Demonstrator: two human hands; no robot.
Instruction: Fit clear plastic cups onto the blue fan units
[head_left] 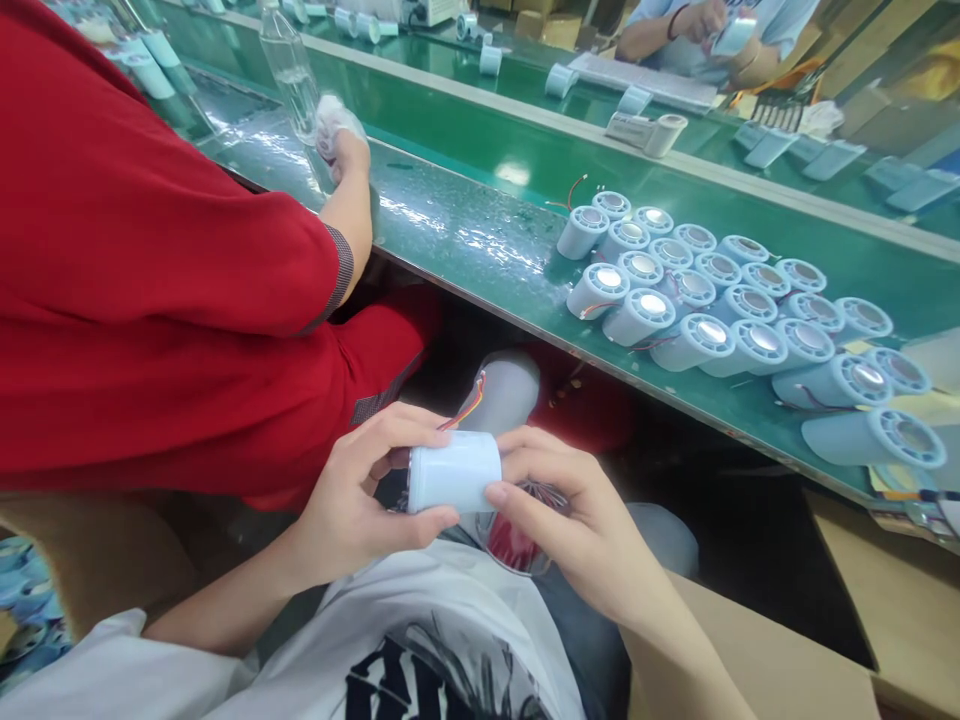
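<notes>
1. My left fingers are clamped on a light-blue cylinder.
2. My right fingers hold its other end.
3. Red and yellow wires rise just beyond my left fingers.
4. Ahead and right of my fingers, similar cylinders cluster on the table.

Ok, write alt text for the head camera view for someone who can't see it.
A person's left hand and right hand hold a pale blue cylinder. Many similar cylinders sit on a green workbench, while a co-worker in red holds something white.
</notes>
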